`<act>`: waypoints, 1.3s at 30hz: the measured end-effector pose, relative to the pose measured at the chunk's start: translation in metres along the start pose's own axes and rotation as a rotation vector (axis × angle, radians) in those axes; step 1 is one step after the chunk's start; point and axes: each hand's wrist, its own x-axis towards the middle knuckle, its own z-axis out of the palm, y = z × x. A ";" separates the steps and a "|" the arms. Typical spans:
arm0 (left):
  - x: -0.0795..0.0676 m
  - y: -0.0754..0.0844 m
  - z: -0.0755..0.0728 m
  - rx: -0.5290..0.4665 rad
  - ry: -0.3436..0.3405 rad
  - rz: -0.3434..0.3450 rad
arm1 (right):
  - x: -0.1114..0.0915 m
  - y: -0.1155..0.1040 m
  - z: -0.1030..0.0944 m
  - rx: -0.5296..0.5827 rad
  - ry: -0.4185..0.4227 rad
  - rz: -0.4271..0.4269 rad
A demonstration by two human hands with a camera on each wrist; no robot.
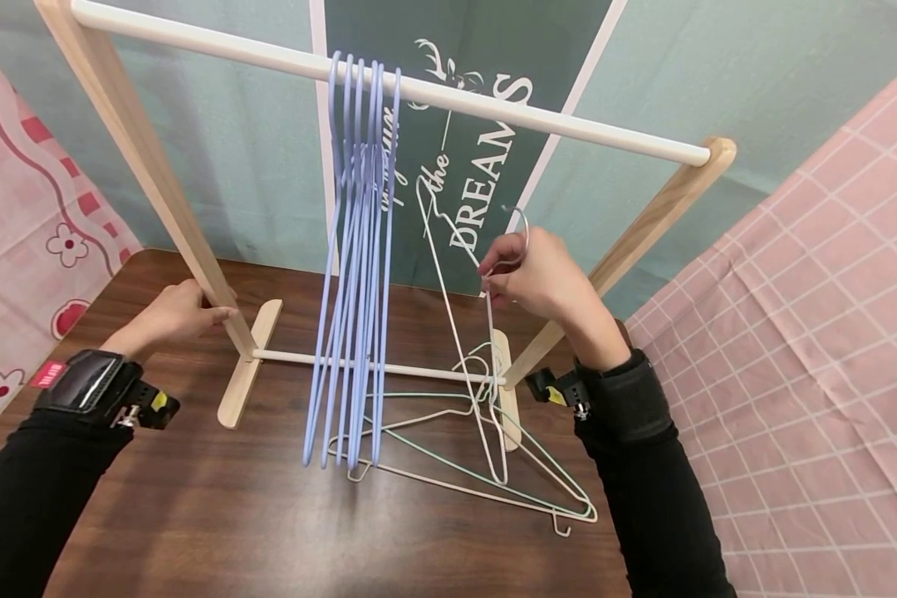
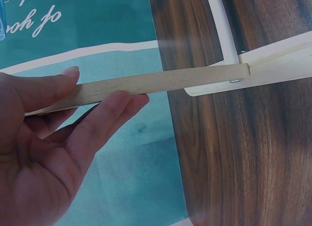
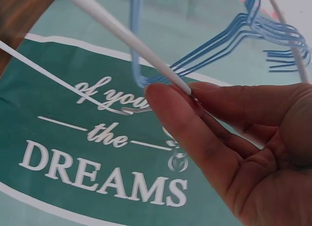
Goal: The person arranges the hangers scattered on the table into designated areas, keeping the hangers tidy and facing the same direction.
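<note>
My left hand [image 1: 175, 314] grips the left wooden post [image 1: 153, 174] of a clothes rack low down; the left wrist view shows thumb and fingers on opposite sides of the post [image 2: 161, 81]. My right hand [image 1: 534, 274] pinches a white hanger [image 3: 122, 34] near its neck, between thumb and fingertips. Its metal hook curves up above that hand, below the white rail [image 1: 568, 125], and its body hangs slanted down towards the table. To its left, several blue hangers [image 1: 360, 199] hang bunched together from the rail.
On the brown table [image 1: 217, 515], a white hanger [image 1: 456, 488] and a green hanger [image 1: 448, 459] lie overlapping under the rack's right side. The rack's lower bar [image 1: 287, 357] joins its wooden feet. Behind stands a green curtain with lettering, flanked by pink cloth [image 1: 815, 316].
</note>
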 end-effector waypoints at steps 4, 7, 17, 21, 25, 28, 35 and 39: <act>0.000 0.000 0.000 -0.001 0.000 0.001 | -0.001 -0.013 -0.006 0.023 0.007 -0.003; 0.000 0.000 0.000 0.000 -0.003 0.006 | -0.001 -0.022 -0.010 0.020 0.029 0.012; 0.000 -0.001 0.000 0.021 -0.006 0.004 | -0.008 -0.052 -0.023 -0.025 0.090 -0.002; 0.001 -0.001 0.000 0.021 -0.001 0.007 | -0.012 -0.065 -0.026 -0.068 0.100 -0.018; 0.000 -0.002 0.000 0.023 0.003 0.007 | -0.015 -0.079 -0.029 -0.113 0.123 -0.033; 0.000 -0.002 0.000 0.020 0.002 0.006 | -0.014 -0.087 -0.030 -0.146 0.148 -0.053; 0.000 -0.001 0.001 0.017 0.000 0.006 | -0.004 -0.094 -0.022 -0.208 0.203 -0.060; 0.001 -0.002 0.000 0.032 -0.002 0.004 | 0.003 -0.094 -0.017 -0.239 0.227 -0.064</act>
